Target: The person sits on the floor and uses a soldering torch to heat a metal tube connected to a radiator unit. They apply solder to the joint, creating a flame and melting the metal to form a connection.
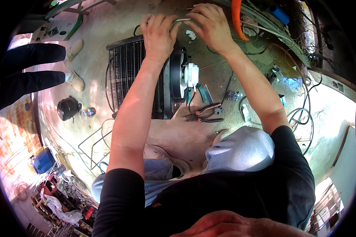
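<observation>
Both arms reach out to the far side of a black finned coil unit [124,67]. My left hand [158,37] is closed around one end of a thin, light metal tube or rod [182,19], above the unit's far edge. At its other end, my right hand [210,29] pinches the same piece, fingers bent over it. Part of the piece is hidden under the fingers. A fan with a white motor [193,75] sits on the unit's right side. Beside it on the floor lie pliers with orange-brown handles [207,110] and a green-handled tool [203,94].
Another person's legs [39,65] stand at the left. Near them are a black rounded compressor-like part [68,108] and a small jar [90,112]. An orange hose [236,19] and black cables [302,112] lie at the right. Clutter [63,193] fills the lower left.
</observation>
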Demonstrator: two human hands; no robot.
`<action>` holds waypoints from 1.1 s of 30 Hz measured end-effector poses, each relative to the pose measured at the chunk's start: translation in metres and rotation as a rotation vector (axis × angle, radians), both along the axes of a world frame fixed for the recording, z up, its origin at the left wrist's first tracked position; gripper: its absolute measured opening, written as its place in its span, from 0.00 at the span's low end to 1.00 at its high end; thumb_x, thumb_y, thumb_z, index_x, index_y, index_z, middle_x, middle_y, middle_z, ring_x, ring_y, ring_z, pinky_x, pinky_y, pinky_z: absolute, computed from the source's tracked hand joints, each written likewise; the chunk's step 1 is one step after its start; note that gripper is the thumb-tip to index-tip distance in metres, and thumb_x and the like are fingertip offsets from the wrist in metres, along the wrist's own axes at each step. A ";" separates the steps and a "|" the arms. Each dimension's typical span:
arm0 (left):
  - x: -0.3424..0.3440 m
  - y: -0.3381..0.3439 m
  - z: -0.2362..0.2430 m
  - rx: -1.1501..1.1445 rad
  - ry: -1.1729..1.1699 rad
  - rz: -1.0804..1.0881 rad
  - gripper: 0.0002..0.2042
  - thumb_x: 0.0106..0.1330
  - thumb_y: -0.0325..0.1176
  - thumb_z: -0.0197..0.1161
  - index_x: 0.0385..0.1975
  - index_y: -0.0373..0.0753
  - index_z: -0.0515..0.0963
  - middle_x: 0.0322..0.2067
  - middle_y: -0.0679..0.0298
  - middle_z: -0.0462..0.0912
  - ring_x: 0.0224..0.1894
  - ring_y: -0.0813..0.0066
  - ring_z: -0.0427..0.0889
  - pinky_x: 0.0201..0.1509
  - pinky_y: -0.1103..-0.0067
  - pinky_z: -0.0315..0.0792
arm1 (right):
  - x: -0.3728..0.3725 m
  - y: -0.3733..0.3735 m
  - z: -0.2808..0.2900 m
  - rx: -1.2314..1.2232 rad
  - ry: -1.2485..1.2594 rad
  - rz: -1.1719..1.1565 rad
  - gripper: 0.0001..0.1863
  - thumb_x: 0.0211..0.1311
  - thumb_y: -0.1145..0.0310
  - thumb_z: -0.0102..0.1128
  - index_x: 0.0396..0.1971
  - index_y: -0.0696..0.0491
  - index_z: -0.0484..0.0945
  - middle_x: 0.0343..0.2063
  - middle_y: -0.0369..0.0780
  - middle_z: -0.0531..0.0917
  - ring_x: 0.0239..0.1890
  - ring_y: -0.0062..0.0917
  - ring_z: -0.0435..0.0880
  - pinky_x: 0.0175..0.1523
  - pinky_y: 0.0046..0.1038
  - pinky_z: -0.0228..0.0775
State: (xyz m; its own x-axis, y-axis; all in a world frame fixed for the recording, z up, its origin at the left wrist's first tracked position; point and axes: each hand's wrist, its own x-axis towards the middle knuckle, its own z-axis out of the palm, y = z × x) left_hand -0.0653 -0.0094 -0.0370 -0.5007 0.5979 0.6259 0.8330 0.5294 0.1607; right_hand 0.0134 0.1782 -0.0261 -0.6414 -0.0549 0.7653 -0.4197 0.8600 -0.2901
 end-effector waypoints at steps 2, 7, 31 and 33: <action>-0.001 -0.002 -0.001 -0.001 0.001 0.003 0.09 0.62 0.34 0.70 0.42 0.44 0.86 0.38 0.64 0.83 0.47 0.63 0.81 0.63 0.66 0.65 | -0.003 -0.002 0.005 0.040 0.048 0.011 0.10 0.59 0.66 0.68 0.35 0.55 0.81 0.36 0.43 0.81 0.48 0.40 0.81 0.56 0.41 0.70; -0.003 0.000 -0.002 0.004 0.001 -0.003 0.09 0.61 0.32 0.70 0.41 0.43 0.86 0.36 0.64 0.83 0.45 0.61 0.80 0.59 0.67 0.67 | -0.014 0.002 -0.031 0.071 0.041 -0.067 0.12 0.58 0.62 0.71 0.38 0.52 0.86 0.38 0.35 0.84 0.48 0.31 0.84 0.60 0.36 0.76; -0.002 0.002 -0.001 0.002 0.025 -0.024 0.08 0.64 0.33 0.68 0.42 0.47 0.86 0.35 0.67 0.82 0.43 0.66 0.81 0.54 0.69 0.67 | 0.029 0.003 0.004 -0.090 0.009 -0.115 0.19 0.58 0.64 0.72 0.49 0.53 0.82 0.48 0.40 0.82 0.55 0.39 0.81 0.63 0.38 0.72; -0.001 0.003 -0.001 -0.001 0.017 -0.024 0.08 0.65 0.33 0.68 0.43 0.47 0.86 0.35 0.67 0.82 0.43 0.65 0.81 0.54 0.69 0.67 | 0.072 0.020 0.035 -0.144 -0.042 -0.156 0.18 0.59 0.67 0.72 0.48 0.53 0.83 0.47 0.40 0.83 0.52 0.40 0.81 0.57 0.39 0.73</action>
State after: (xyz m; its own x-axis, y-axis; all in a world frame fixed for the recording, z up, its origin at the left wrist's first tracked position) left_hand -0.0666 -0.0065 -0.0379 -0.4760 0.6102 0.6333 0.8478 0.5098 0.1460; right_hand 0.0852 0.1980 0.0086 -0.6651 0.1553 0.7304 -0.2695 0.8623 -0.4288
